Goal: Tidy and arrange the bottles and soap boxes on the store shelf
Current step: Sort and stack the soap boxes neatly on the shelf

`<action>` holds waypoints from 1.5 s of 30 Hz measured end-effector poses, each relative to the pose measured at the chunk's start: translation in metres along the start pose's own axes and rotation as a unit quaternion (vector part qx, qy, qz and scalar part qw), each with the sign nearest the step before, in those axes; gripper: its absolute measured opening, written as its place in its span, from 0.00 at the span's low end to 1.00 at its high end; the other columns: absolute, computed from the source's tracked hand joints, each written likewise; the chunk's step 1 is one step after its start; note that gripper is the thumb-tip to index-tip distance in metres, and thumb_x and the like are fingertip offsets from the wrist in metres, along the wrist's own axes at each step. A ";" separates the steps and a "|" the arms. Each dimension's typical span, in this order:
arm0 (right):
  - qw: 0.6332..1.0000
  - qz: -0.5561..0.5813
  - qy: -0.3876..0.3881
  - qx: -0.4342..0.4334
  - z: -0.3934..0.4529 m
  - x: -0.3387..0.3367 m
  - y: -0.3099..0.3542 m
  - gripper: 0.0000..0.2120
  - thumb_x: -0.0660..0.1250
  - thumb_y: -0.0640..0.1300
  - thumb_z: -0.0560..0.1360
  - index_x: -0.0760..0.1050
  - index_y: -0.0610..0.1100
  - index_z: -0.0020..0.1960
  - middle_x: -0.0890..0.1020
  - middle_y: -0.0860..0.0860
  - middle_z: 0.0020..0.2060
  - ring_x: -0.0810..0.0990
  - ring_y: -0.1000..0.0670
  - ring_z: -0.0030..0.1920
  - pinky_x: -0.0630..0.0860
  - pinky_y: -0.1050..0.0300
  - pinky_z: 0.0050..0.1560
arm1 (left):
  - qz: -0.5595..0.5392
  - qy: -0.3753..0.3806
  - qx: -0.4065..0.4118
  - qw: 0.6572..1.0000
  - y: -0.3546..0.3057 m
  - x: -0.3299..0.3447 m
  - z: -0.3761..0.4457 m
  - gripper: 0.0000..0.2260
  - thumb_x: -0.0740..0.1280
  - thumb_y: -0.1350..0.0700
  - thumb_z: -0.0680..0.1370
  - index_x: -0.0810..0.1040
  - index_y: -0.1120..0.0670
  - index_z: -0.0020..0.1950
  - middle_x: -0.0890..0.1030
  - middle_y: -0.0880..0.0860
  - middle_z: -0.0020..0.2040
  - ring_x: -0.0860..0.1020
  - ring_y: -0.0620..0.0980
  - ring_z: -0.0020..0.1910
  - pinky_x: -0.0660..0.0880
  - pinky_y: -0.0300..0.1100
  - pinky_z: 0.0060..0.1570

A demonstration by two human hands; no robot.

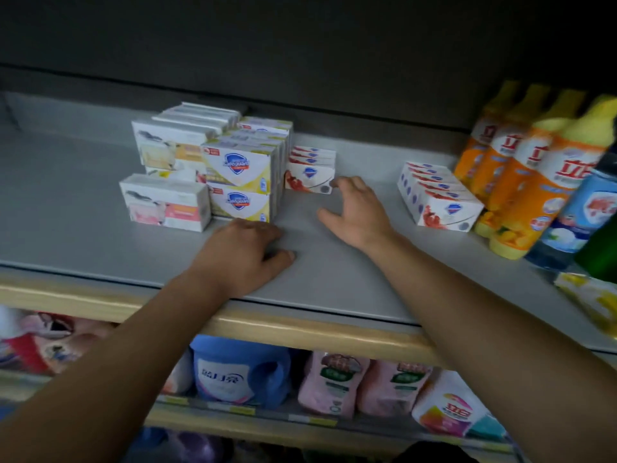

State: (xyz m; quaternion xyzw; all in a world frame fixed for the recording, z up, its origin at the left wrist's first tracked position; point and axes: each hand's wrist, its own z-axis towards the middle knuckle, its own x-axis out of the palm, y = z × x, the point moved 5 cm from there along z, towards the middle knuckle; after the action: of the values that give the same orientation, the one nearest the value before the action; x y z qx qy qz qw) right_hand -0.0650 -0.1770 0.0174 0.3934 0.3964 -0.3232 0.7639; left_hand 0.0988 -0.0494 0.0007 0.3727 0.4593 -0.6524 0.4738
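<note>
Head view — both hands — left hand (pixel 242 253), right hand (pixel 359 213) — low over shelf (pixel 100 235).

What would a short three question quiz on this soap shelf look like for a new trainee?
1. True or false: the right hand grips an orange bottle.
2. Which soap boxes do the right fingertips touch? A: the yellow boxes; B: the small red stack; C: the slanted red row.
3. Fill in: the left hand rests on the grey ____.

Key: 1 false; 2 B; 3 shelf.
</note>
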 end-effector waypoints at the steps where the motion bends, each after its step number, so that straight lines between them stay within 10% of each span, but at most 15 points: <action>1: 1.000 0.000 0.000 -0.003 0.013 0.006 0.003 0.29 0.69 0.52 0.73 0.68 0.45 0.71 0.71 0.45 0.66 0.69 0.42 0.67 0.68 0.53 0.65 | 0.003 -0.006 0.000 1.000 0.001 0.000 0.001 0.28 0.56 0.36 0.73 0.79 0.52 0.63 0.81 0.53 0.60 0.76 0.55 0.62 0.73 0.48 0.60; 9: 0.995 -0.098 0.002 0.011 0.085 0.030 0.001 0.37 0.68 0.56 0.75 0.56 0.46 0.78 0.64 0.46 0.73 0.64 0.41 0.70 0.66 0.47 0.68 | 0.030 -0.036 -0.009 0.999 0.004 0.005 0.003 0.25 0.55 0.34 0.73 0.80 0.50 0.53 0.83 0.50 0.51 0.77 0.53 0.57 0.75 0.44 0.51; 16: 0.979 -0.172 -0.102 -0.028 0.071 0.033 0.006 0.24 0.67 0.47 0.76 0.67 0.42 0.70 0.71 0.43 0.65 0.68 0.40 0.65 0.65 0.50 0.65 | 0.013 -0.053 -0.010 0.998 0.004 0.004 0.002 0.24 0.58 0.35 0.72 0.81 0.50 0.53 0.83 0.51 0.50 0.77 0.54 0.56 0.75 0.44 0.51; 19: 0.992 -0.101 -0.077 0.000 0.060 0.020 0.010 0.23 0.69 0.45 0.76 0.68 0.42 0.68 0.70 0.42 0.62 0.74 0.39 0.58 0.71 0.51 0.53 | 0.002 -0.047 -0.010 0.999 0.005 0.003 0.002 0.22 0.60 0.36 0.73 0.81 0.50 0.55 0.83 0.51 0.51 0.76 0.54 0.58 0.75 0.44 0.52; 30: 0.988 0.128 -0.080 0.026 -0.083 -0.050 0.000 0.23 0.70 0.36 0.72 0.75 0.44 0.66 0.74 0.47 0.62 0.75 0.47 0.60 0.68 0.58 0.62 | -0.086 -0.007 -0.033 0.996 -0.006 -0.009 -0.005 0.26 0.64 0.36 0.75 0.76 0.52 0.65 0.82 0.54 0.57 0.79 0.54 0.57 0.75 0.46 0.56; 38: 0.962 0.261 -0.070 0.032 -0.130 -0.074 -0.008 0.22 0.70 0.38 0.73 0.74 0.47 0.66 0.75 0.52 0.61 0.77 0.53 0.58 0.68 0.76 0.51 | -0.494 -0.038 -0.017 0.868 -0.082 -0.009 -0.003 0.24 0.71 0.65 0.75 0.71 0.54 0.70 0.81 0.59 0.57 0.81 0.51 0.50 0.80 0.53 0.54; 42: 0.939 0.337 -0.067 0.022 -0.147 -0.086 -0.024 0.35 0.73 0.38 0.71 0.63 0.54 0.73 0.69 0.56 0.69 0.77 0.58 0.58 0.76 0.64 0.56 | -0.649 -0.004 -0.087 0.756 -0.107 0.010 -0.002 0.22 0.68 0.63 0.77 0.70 0.52 0.70 0.85 0.58 0.48 0.84 0.55 0.39 0.83 0.50 0.42; 45: 0.939 0.340 -0.038 0.027 -0.151 -0.081 -0.035 0.35 0.73 0.35 0.72 0.63 0.54 0.73 0.72 0.51 0.69 0.77 0.52 0.62 0.76 0.53 0.62 | -0.654 0.029 -0.108 0.748 -0.115 0.020 0.000 0.18 0.67 0.60 0.78 0.72 0.53 0.67 0.86 0.58 0.45 0.84 0.55 0.36 0.82 0.51 0.43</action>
State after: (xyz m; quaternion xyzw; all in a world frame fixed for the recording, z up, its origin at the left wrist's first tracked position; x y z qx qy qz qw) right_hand -0.1843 -0.0499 0.0182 0.5125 0.2012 -0.0692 0.8319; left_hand -0.0176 -0.0396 0.0103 -0.0538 0.6717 -0.7375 -0.0451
